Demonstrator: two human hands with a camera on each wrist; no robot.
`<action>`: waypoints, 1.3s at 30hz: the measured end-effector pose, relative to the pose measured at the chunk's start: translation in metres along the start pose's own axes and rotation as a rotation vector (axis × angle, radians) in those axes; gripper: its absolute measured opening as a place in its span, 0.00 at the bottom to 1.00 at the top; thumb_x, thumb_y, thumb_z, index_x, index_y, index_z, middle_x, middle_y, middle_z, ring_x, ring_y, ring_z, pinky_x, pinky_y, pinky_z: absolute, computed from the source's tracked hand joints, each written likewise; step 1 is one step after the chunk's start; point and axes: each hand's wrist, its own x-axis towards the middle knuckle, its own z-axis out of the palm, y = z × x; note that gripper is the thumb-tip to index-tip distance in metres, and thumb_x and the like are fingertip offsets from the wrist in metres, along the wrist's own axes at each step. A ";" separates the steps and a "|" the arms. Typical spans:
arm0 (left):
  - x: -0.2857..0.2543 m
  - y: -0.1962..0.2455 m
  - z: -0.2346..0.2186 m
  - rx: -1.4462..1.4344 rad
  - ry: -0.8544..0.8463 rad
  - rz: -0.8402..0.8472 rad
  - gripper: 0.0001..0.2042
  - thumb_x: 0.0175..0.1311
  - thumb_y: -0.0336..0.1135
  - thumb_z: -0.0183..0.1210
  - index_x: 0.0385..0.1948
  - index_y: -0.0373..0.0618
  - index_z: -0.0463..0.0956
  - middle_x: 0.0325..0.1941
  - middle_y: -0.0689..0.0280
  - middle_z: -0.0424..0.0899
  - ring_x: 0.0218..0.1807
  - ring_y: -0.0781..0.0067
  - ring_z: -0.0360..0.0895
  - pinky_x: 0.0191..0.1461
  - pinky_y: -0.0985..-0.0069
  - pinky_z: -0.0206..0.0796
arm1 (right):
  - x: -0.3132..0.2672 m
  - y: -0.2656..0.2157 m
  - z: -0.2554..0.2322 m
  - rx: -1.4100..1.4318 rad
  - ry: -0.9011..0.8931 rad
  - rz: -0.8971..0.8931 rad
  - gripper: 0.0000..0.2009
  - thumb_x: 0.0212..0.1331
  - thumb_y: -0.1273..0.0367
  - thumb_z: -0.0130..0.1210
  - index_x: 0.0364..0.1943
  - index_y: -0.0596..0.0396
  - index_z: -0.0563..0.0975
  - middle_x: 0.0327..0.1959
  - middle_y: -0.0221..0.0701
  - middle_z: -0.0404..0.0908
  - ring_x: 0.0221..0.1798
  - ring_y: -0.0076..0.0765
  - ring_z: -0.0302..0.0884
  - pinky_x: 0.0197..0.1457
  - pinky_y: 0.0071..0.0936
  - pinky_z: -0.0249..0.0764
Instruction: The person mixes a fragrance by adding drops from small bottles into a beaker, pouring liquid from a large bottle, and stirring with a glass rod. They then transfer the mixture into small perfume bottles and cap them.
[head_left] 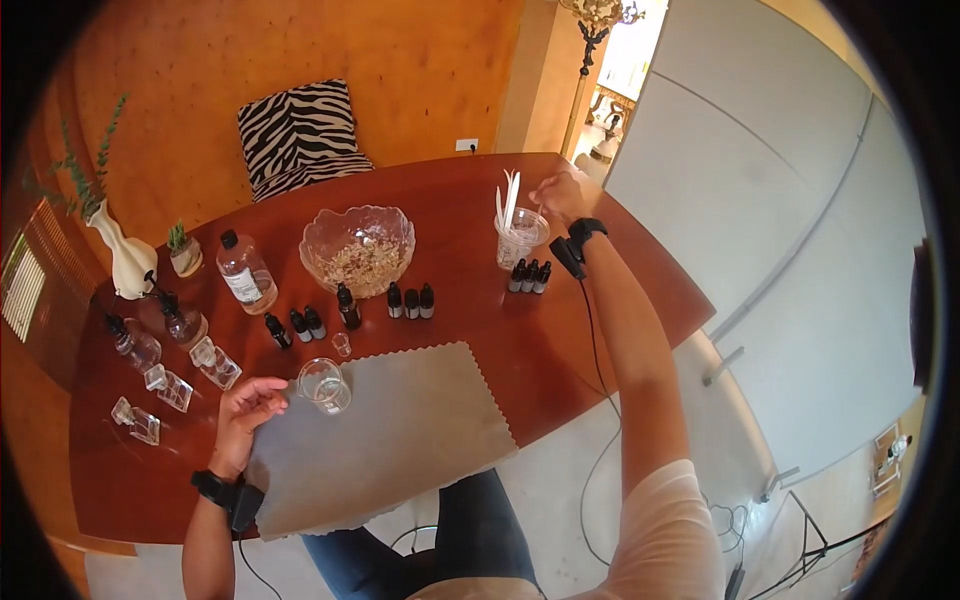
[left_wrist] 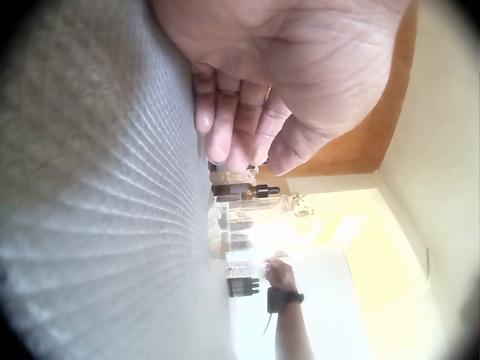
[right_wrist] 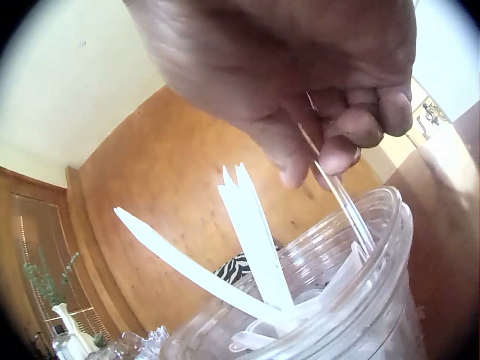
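Observation:
My right hand (head_left: 560,196) is over a clear plastic cup (right_wrist: 397,300) at the far right of the table. Thumb and fingers pinch a thin clear stick (right_wrist: 346,204) whose lower end is inside that cup. White pointed strips (right_wrist: 255,236) and other clear plastic pieces stand in the same cup. My left hand (head_left: 250,410) lies at the left edge of a grey mat (head_left: 420,420), fingers relaxed and holding nothing. Just right of its fingertips a small clear cup (head_left: 325,387) stands on the mat.
Behind the mat are small black-capped bottles (head_left: 411,302), a glass bowl of dried bits (head_left: 358,245) and a large bottle (head_left: 245,272). Glass perfume bottles (head_left: 215,362) and a white vase (head_left: 125,250) stand left. Three dark bottles (head_left: 529,277) sit before the right cup.

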 end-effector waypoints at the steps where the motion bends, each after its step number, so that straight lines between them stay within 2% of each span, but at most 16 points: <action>1: -0.001 -0.001 0.000 -0.001 0.001 -0.002 0.13 0.66 0.24 0.59 0.51 0.35 0.81 0.38 0.66 0.84 0.41 0.79 0.78 0.51 0.80 0.69 | 0.001 0.001 -0.001 -0.062 0.073 -0.078 0.11 0.56 0.66 0.68 0.25 0.61 0.82 0.17 0.31 0.79 0.20 0.28 0.76 0.30 0.28 0.75; 3: -0.001 0.000 0.000 -0.003 0.003 -0.018 0.13 0.65 0.25 0.60 0.51 0.35 0.81 0.38 0.66 0.85 0.41 0.80 0.78 0.51 0.80 0.69 | 0.004 0.001 -0.008 -0.185 0.208 -0.234 0.08 0.56 0.70 0.65 0.26 0.61 0.83 0.19 0.31 0.81 0.27 0.32 0.82 0.34 0.29 0.77; 5: 0.001 0.002 0.002 0.007 0.004 -0.031 0.13 0.65 0.25 0.61 0.51 0.36 0.81 0.39 0.67 0.85 0.42 0.80 0.78 0.51 0.80 0.69 | 0.026 0.020 -0.025 -0.182 0.361 -0.370 0.07 0.56 0.70 0.61 0.25 0.58 0.85 0.26 0.41 0.87 0.32 0.44 0.86 0.40 0.36 0.81; 7: -0.002 0.005 0.002 0.036 0.020 -0.063 0.13 0.65 0.26 0.61 0.51 0.36 0.82 0.40 0.68 0.85 0.43 0.81 0.79 0.51 0.80 0.69 | -0.013 -0.032 -0.054 -0.122 0.352 -0.446 0.08 0.58 0.73 0.56 0.35 0.56 0.87 0.30 0.37 0.87 0.31 0.37 0.84 0.37 0.32 0.79; 9: -0.005 0.014 0.007 0.042 0.021 -0.085 0.13 0.66 0.29 0.64 0.52 0.39 0.82 0.44 0.70 0.85 0.46 0.82 0.79 0.53 0.81 0.69 | -0.072 -0.093 -0.056 0.399 0.197 -0.523 0.07 0.67 0.69 0.57 0.36 0.56 0.84 0.20 0.23 0.77 0.23 0.19 0.72 0.26 0.19 0.67; 10: -0.005 0.011 0.002 0.048 -0.006 -0.078 0.14 0.67 0.29 0.63 0.52 0.40 0.82 0.44 0.70 0.85 0.47 0.82 0.79 0.54 0.81 0.69 | -0.111 -0.140 -0.055 0.378 0.066 -0.254 0.10 0.70 0.66 0.58 0.34 0.57 0.83 0.21 0.25 0.76 0.22 0.18 0.70 0.26 0.18 0.63; 13: -0.002 -0.001 -0.009 0.009 -0.077 0.013 0.18 0.66 0.24 0.61 0.58 0.41 0.79 0.48 0.68 0.84 0.48 0.80 0.79 0.57 0.78 0.71 | -0.182 -0.180 -0.015 0.739 -0.287 -0.293 0.13 0.74 0.66 0.51 0.37 0.60 0.82 0.21 0.29 0.78 0.22 0.19 0.72 0.25 0.19 0.64; 17: -0.002 0.000 -0.009 -0.031 -0.129 0.037 0.29 0.62 0.23 0.62 0.68 0.44 0.70 0.59 0.65 0.79 0.55 0.77 0.76 0.62 0.75 0.69 | -0.251 -0.217 0.042 0.830 -0.570 -0.279 0.13 0.72 0.66 0.52 0.37 0.62 0.82 0.22 0.32 0.81 0.25 0.22 0.78 0.29 0.19 0.72; 19: -0.003 0.004 -0.003 -0.028 -0.160 0.082 0.32 0.61 0.25 0.64 0.71 0.46 0.68 0.62 0.65 0.78 0.57 0.75 0.75 0.64 0.73 0.68 | -0.267 -0.234 0.058 0.670 -0.659 -0.225 0.12 0.70 0.66 0.55 0.34 0.62 0.82 0.21 0.30 0.80 0.23 0.22 0.76 0.26 0.21 0.70; 22: 0.000 0.007 -0.003 0.010 -0.228 0.074 0.40 0.58 0.29 0.69 0.75 0.49 0.61 0.68 0.62 0.75 0.64 0.68 0.72 0.70 0.67 0.63 | -0.277 -0.238 0.093 0.562 -0.691 -0.241 0.13 0.69 0.65 0.57 0.31 0.61 0.82 0.19 0.29 0.79 0.21 0.21 0.74 0.25 0.22 0.68; 25: 0.003 0.013 0.006 0.035 -0.272 0.032 0.45 0.56 0.32 0.71 0.77 0.51 0.56 0.71 0.61 0.72 0.72 0.64 0.66 0.75 0.63 0.56 | -0.277 -0.232 0.120 0.414 -0.784 -0.450 0.12 0.71 0.64 0.57 0.36 0.60 0.82 0.18 0.25 0.77 0.21 0.19 0.72 0.26 0.20 0.68; 28: 0.008 0.023 0.020 0.103 -0.323 0.027 0.46 0.56 0.31 0.71 0.78 0.51 0.54 0.72 0.61 0.72 0.74 0.63 0.65 0.75 0.62 0.56 | -0.279 -0.231 0.136 0.535 -0.972 -0.452 0.14 0.73 0.62 0.56 0.36 0.61 0.82 0.20 0.25 0.77 0.23 0.18 0.72 0.27 0.20 0.67; 29: 0.011 0.022 0.023 0.148 -0.361 0.029 0.46 0.57 0.32 0.71 0.78 0.51 0.52 0.72 0.61 0.72 0.76 0.63 0.63 0.76 0.61 0.55 | -0.280 -0.229 0.140 0.550 -0.922 -0.457 0.14 0.72 0.62 0.55 0.35 0.61 0.81 0.19 0.25 0.76 0.23 0.18 0.71 0.27 0.21 0.66; 34: 0.017 0.012 0.038 -0.031 -0.318 -0.025 0.42 0.58 0.28 0.72 0.74 0.47 0.58 0.71 0.62 0.73 0.73 0.68 0.65 0.72 0.67 0.62 | -0.278 -0.223 0.142 0.614 -0.802 -0.429 0.15 0.73 0.63 0.54 0.31 0.61 0.80 0.19 0.25 0.72 0.23 0.18 0.67 0.28 0.21 0.64; 37: 0.026 0.000 0.037 0.073 -0.307 0.020 0.38 0.59 0.30 0.72 0.72 0.45 0.63 0.68 0.61 0.76 0.71 0.70 0.68 0.72 0.67 0.62 | -0.268 -0.213 0.136 0.700 -0.979 -0.433 0.16 0.75 0.61 0.53 0.36 0.60 0.81 0.22 0.24 0.76 0.26 0.18 0.70 0.30 0.20 0.68; 39: 0.029 -0.004 0.034 0.103 -0.307 0.045 0.36 0.60 0.32 0.72 0.71 0.43 0.66 0.66 0.61 0.77 0.69 0.70 0.69 0.72 0.67 0.61 | -0.269 -0.209 0.137 0.644 -0.837 -0.434 0.15 0.75 0.61 0.54 0.37 0.60 0.81 0.23 0.25 0.76 0.27 0.18 0.70 0.31 0.19 0.68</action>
